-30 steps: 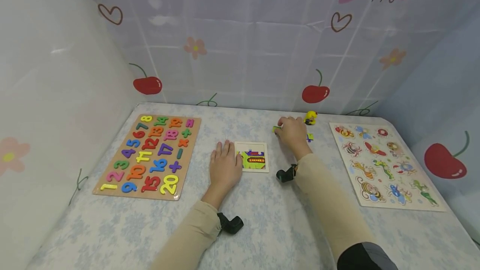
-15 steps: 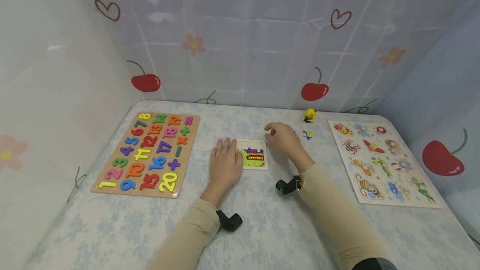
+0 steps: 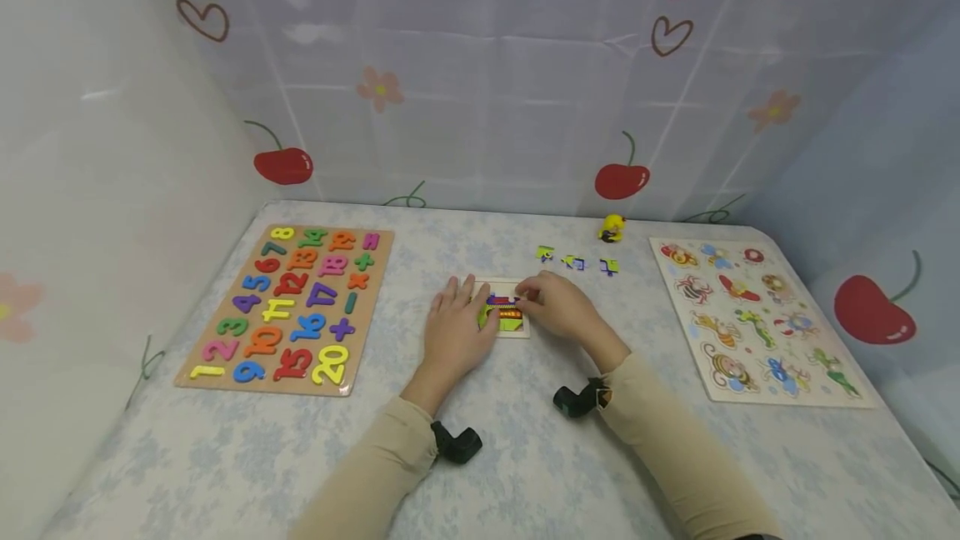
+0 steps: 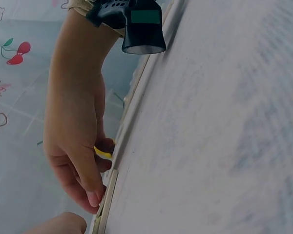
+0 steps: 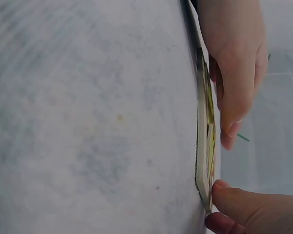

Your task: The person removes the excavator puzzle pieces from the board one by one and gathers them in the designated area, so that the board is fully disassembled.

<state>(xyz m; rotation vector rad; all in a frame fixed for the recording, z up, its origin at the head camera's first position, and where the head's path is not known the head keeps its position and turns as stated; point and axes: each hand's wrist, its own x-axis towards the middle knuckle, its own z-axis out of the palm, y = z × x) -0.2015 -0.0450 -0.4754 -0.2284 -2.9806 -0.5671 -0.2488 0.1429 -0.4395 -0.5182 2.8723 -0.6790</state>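
My left hand (image 3: 463, 332) lies over the left part of a small wooden jigsaw puzzle (image 3: 512, 325), fingers extended and resting on it. Its colored pieces show a tracked vehicle on green. At the puzzle's right side is my right hand (image 3: 558, 307), with bent fingers touching the edge. In the right wrist view, the right thumb and a finger (image 5: 232, 195) meet the end of the puzzle tray (image 5: 201, 146), and one piece stands slightly raised. Whether the right fingers pinch a piece is hidden. Three loose jigsaw pieces (image 3: 574, 262) lie in a row behind the right hand.
A number board (image 3: 288, 307) with raised colored digits lies at left. On the right is an insect picture board (image 3: 757, 323). A small yellow toy figure (image 3: 612, 228) stands near the table's back edge. Printed curtains surround the table.
My right hand has moved left and toward me, from the loose pieces to the puzzle's right edge, uncovering those pieces. My left hand has stayed on the puzzle, its thumb shifting slightly inward.
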